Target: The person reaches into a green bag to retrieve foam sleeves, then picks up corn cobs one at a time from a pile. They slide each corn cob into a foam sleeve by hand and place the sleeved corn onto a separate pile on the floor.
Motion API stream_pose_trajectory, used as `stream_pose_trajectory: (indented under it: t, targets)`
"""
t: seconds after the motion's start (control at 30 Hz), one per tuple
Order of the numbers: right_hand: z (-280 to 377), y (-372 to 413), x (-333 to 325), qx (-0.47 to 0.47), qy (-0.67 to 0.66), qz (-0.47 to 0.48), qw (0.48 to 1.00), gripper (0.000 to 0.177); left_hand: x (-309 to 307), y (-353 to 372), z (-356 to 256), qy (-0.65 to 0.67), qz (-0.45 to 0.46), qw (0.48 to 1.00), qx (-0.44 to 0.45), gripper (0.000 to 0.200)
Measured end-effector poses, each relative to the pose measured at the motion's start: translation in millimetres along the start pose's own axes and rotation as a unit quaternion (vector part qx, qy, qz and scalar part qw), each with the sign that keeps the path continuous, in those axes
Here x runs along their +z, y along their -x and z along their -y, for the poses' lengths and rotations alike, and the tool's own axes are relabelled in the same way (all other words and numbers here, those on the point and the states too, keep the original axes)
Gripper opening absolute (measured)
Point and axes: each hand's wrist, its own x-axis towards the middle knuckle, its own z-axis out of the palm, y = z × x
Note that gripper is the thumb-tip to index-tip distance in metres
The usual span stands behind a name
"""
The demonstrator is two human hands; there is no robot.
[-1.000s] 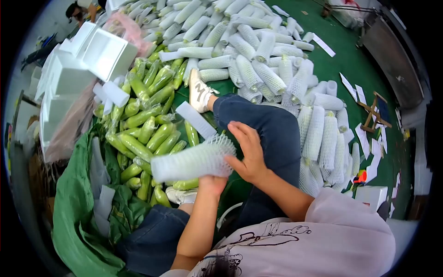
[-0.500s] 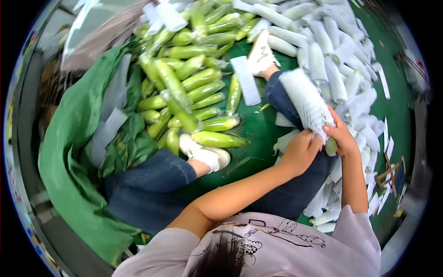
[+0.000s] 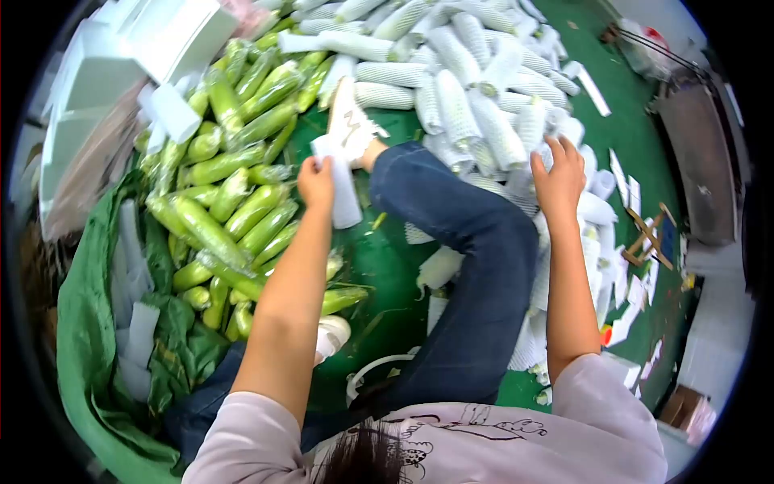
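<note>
My left hand (image 3: 317, 185) is at the left edge of a flat white foam net sleeve (image 3: 345, 194), its fingers closed on the edge. This sleeve lies beside my shoe (image 3: 348, 125). To its left is a heap of long light-green vegetables (image 3: 210, 230) in clear plastic wrap. My right hand (image 3: 559, 179) hovers over a pile of foam-sleeved vegetables (image 3: 459, 113), its fingers apart with nothing in them. Some of that pile is hidden behind my right forearm and my bent leg.
A green sack (image 3: 97, 323) with more foam sleeves (image 3: 141, 335) in it lies at my left. White foam boxes (image 3: 173, 44) stand at the back left. On the right, a small wooden frame (image 3: 647, 235) and white strips (image 3: 594, 90) lie on the green floor (image 3: 637, 121).
The foam-sleeved vegetable that both hands held has left them. My left hand has moved left to the flat sleeve; my right hand has opened over the pile. The view has turned right.
</note>
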Motion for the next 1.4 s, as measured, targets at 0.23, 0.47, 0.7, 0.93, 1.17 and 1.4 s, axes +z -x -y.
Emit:
stream_pose_trajectory:
  t: [0.23,0.47,0.7,0.93,1.17,1.4]
  targets:
    - [207.2,51.4,68.4,-0.227,-0.433,0.372,0.789,0.035,-76.5,99.5,-35.3,0.353,0.179,0.916,-0.063,0.031]
    - [243.1,138.1,105.3,-0.055,-0.557,0.498,0.662,0.02,-138.4,167.4,-29.7,0.635,0.169,0.68,-0.325,0.04]
    - [257.5,101.5,84.2,0.346,-0.747,0.477,0.308,0.011,-117.7,160.6,-10.3,0.537,0.046,0.825,-0.171,0.031]
    - [293.6,70.9,202.1,-0.321,-0.173,0.426,0.828,0.035,-124.8,117.1,-3.3,0.521,-0.016,0.772,-0.363,0.025]
    - [340.2,82.8,234.8,-0.263,-0.113,0.417,0.862,0.036,-23.4,109.1,57.3,0.55,0.047,0.68,-0.483,0.059]
    - [267.3,100.4,64.3,-0.154,-0.457,0.411,0.774,0.019,-67.7,131.3,45.1,0.755,0.079,0.543,-0.359,0.058]
